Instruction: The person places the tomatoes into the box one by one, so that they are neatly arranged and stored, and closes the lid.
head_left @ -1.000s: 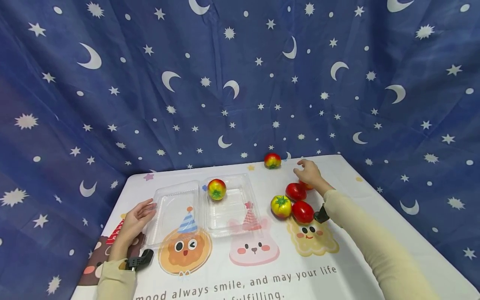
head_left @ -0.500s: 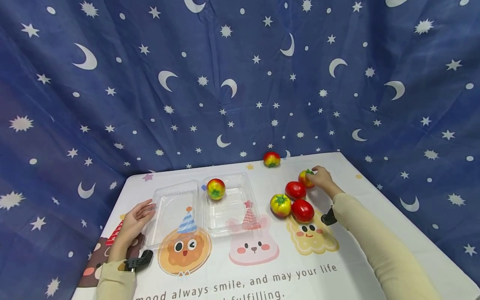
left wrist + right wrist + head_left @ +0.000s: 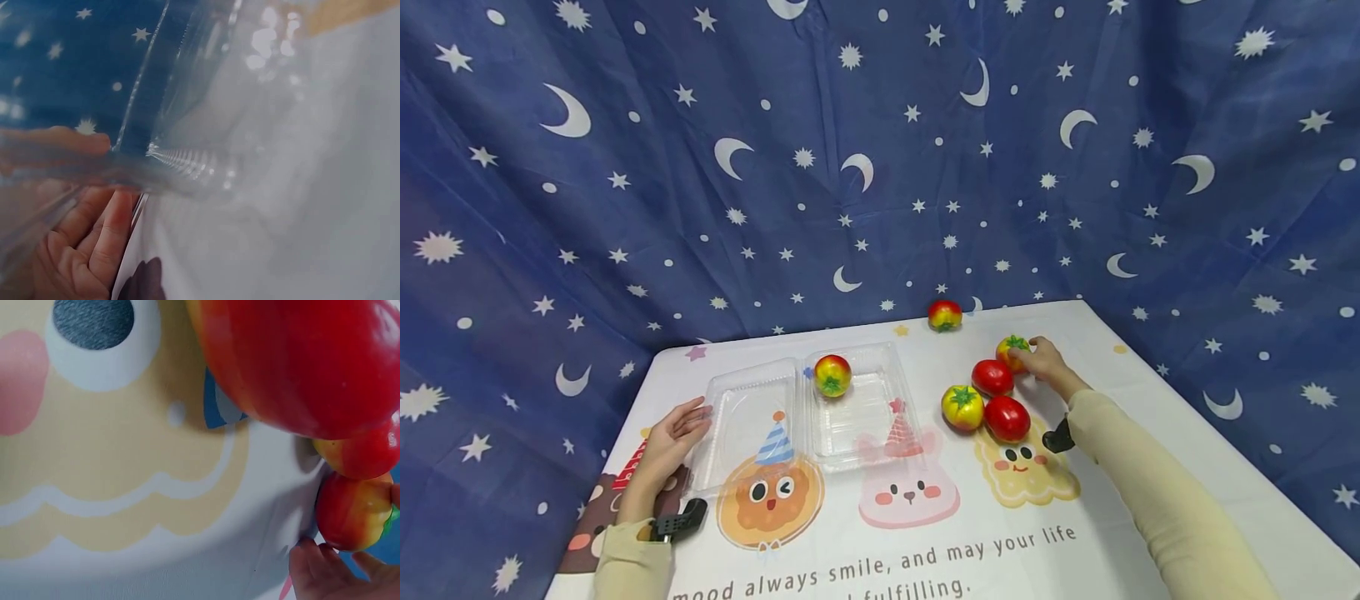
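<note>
Several red-and-yellow tomato-like fruits are on the table. My right hand (image 3: 1043, 364) grips the farthest fruit of the right-hand group, a tomato-like fruit with a green leafy cap (image 3: 1013, 352). In the right wrist view, the thumb lies on one side of this fruit (image 3: 353, 511) and the fingers (image 3: 306, 562) on the other. A clear plastic clamshell box (image 3: 859, 454) lies open, with one fruit (image 3: 832, 376) in its right half. My left hand (image 3: 676, 437) rests at the left edge of the box's left half (image 3: 752, 371), fingers loosely extended. In the left wrist view, clear plastic (image 3: 187, 165) partly covers that hand.
Close by the gripped fruit sit two red fruits (image 3: 992, 377) (image 3: 1007, 419) and a yellower one (image 3: 962, 408). Another fruit (image 3: 945, 315) stands at the table's back edge. Behind hangs a blue curtain (image 3: 790, 208); a white printed cloth (image 3: 1000, 575) covers the table.
My right hand has come back from beyond the group, slightly rightward, and its fingers have closed round the far fruit. My left hand and the box have stayed put.
</note>
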Demonstrator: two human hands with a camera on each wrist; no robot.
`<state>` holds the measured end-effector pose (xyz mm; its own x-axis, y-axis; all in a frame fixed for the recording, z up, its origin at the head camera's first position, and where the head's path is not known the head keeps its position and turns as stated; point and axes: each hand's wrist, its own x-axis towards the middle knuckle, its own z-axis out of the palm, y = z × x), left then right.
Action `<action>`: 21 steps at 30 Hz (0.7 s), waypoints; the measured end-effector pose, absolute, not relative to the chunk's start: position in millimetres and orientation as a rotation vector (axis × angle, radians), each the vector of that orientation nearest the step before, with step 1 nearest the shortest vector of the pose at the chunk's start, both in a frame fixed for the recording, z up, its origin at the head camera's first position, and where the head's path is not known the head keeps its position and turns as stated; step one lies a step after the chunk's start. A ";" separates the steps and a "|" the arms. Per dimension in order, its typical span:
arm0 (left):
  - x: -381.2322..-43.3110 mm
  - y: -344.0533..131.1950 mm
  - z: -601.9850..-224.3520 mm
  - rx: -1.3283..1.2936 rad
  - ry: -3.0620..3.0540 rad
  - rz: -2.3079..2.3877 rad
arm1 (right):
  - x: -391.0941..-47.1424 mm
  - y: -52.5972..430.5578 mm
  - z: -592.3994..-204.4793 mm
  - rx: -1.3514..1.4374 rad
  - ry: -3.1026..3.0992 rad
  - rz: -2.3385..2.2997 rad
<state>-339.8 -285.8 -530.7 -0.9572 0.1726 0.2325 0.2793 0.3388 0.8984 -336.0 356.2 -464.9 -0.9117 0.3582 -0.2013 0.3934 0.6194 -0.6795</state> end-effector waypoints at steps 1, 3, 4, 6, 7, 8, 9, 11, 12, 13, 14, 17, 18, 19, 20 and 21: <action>-339.9 -285.9 -530.6 -0.427 -2.486 -1.707 | -336.9 356.4 -465.6 0.652 2.765 -1.213; -339.9 -285.9 -530.5 -0.437 -2.479 -1.716 | -338.1 357.0 -467.1 0.650 2.735 -1.258; -339.8 -285.9 -530.5 -0.441 -2.475 -1.719 | -338.5 357.4 -467.7 0.643 2.727 -1.274; -339.7 -286.0 -530.4 -0.442 -2.468 -1.726 | -339.1 358.1 -469.0 0.639 2.709 -1.312; -339.5 -285.7 -530.8 -0.442 -2.467 -1.724 | -338.7 358.7 -469.6 0.637 2.703 -1.329; -339.3 -285.5 -531.0 -0.441 -2.468 -1.724 | -338.0 359.3 -470.2 0.631 2.703 -1.339; -339.0 -285.3 -531.2 -0.438 -2.467 -1.725 | -337.5 359.8 -470.7 0.624 2.705 -1.344; -338.7 -285.2 -531.4 -0.435 -2.473 -1.722 | -336.1 360.2 -471.3 0.613 2.709 -1.354; -338.7 -285.2 -531.4 -0.435 -2.473 -1.724 | -335.4 360.4 -471.5 0.609 2.711 -1.360; -338.8 -285.2 -531.3 -0.434 -2.475 -1.724 | -334.8 360.6 -471.5 0.603 2.718 -1.364; -338.8 -285.2 -531.0 -0.435 -2.476 -1.725 | -334.2 360.7 -471.5 0.593 2.728 -1.365; -339.4 -285.4 -530.2 -0.441 -2.480 -1.723 | -333.0 360.7 -470.5 0.600 2.735 -1.395; -339.6 -285.5 -530.0 -0.441 -2.481 -1.722 | -332.7 360.6 -470.2 0.591 2.746 -1.398; -339.7 -285.8 -529.9 -0.441 -2.482 -1.719 | -332.4 360.1 -470.0 0.583 2.756 -1.400; -339.7 -286.0 -530.0 -0.440 -2.483 -1.718 | -332.3 359.5 -469.8 0.575 2.764 -1.402; -339.6 -286.3 -530.1 -0.438 -2.486 -1.714 | -332.1 358.8 -469.7 0.570 2.770 -1.403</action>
<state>-339.6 -286.3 -530.1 -0.9548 0.1829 0.2344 0.2841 0.3289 0.9006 -332.1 358.8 -469.7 -0.9346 0.3238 -0.1474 0.3103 0.5394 -0.7828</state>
